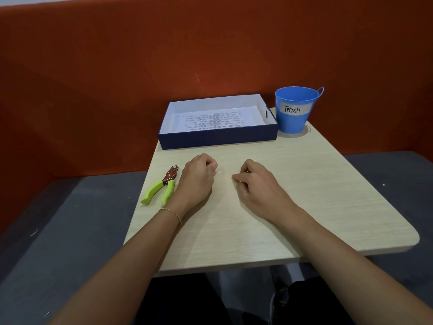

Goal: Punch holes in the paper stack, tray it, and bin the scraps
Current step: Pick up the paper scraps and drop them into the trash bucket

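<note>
Bucket (295, 120) just right of the tray (218, 139); punch (169, 177) in front of the tray, nose trayward. Left hand (196, 178) and right hand (256, 182): fingers curled, contents unseen.

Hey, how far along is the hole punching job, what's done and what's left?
Apparently done: the paper stack lies in the tray, and the hole punch is set down. In hand: the left hand and right hand rest curled on the table, either side of a tiny white scrap; whether they hold scraps is unclear. Left: scraps into the Trash bucket.
</note>
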